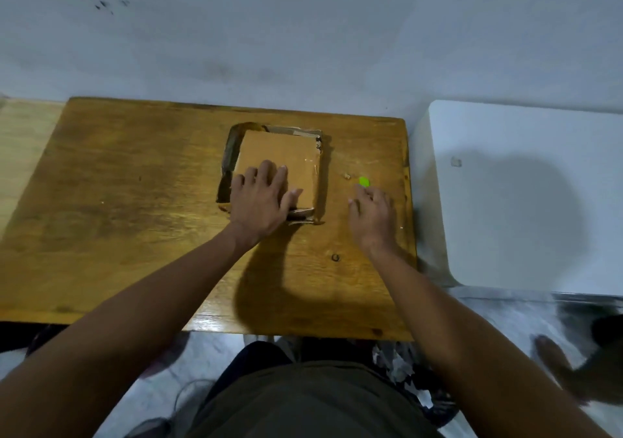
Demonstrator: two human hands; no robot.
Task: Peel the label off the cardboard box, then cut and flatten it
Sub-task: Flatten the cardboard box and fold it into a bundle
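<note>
A brown cardboard box [286,152] lies flat near the middle back of the wooden table [118,201], its flaps spread around a central panel. My left hand [261,198] rests palm down on the near left part of the box, fingers spread. My right hand [372,215] sits on the table to the right of the box, and a bright green tip of a small tool [364,181] pokes out past its fingers. The rest of that tool is hidden under the hand. No label is visible on the box's upper face.
A small cardboard scrap [346,176] lies next to the green tool. A white table [526,201] stands to the right, close to the wooden one. The wall runs right behind the table. A foot [553,356] shows on the floor at lower right.
</note>
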